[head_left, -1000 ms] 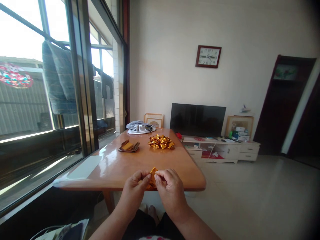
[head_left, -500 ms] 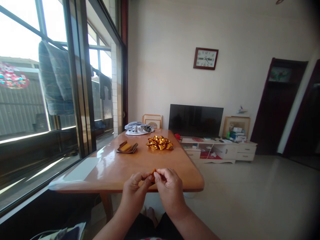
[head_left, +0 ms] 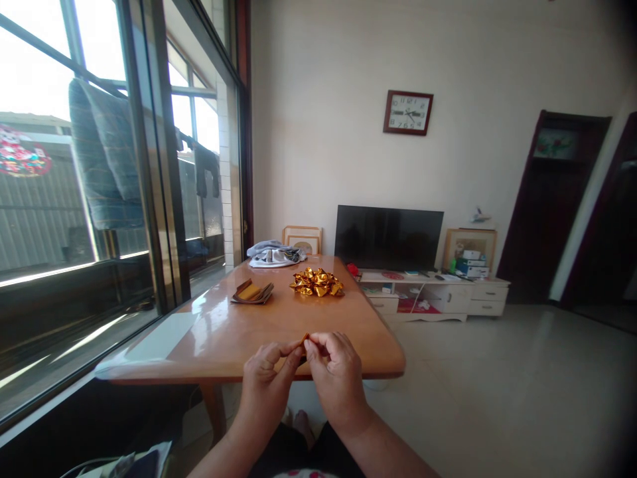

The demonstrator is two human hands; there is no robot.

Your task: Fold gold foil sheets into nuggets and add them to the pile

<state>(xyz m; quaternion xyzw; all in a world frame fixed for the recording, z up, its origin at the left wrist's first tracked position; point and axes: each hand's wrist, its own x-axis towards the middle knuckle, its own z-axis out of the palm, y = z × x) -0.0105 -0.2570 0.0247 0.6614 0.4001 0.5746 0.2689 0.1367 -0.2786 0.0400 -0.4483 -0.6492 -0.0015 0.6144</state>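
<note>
My left hand (head_left: 266, 382) and my right hand (head_left: 336, 375) meet at the near edge of the wooden table (head_left: 239, 328). Both pinch a small folded piece of gold paper (head_left: 304, 340) between thumbs and fingers; only its top corner shows above the fingertips. Farther along the table lies a heap of folded gold paper pieces (head_left: 317, 282). To its left sits a stack of flat gold and brown paper sheets (head_left: 252, 292).
A bundle of grey cloth (head_left: 275, 253) lies at the table's far end. A tall window (head_left: 99, 166) runs along the left. Beyond the table stand a television (head_left: 389, 229) on a low white cabinet (head_left: 448, 297), a wall clock (head_left: 408, 112) and a dark doorway (head_left: 562, 199).
My hands have closed further over the gold paper, so less of it shows than a second ago. The view has drifted slightly; the things on the table lie as before.
</note>
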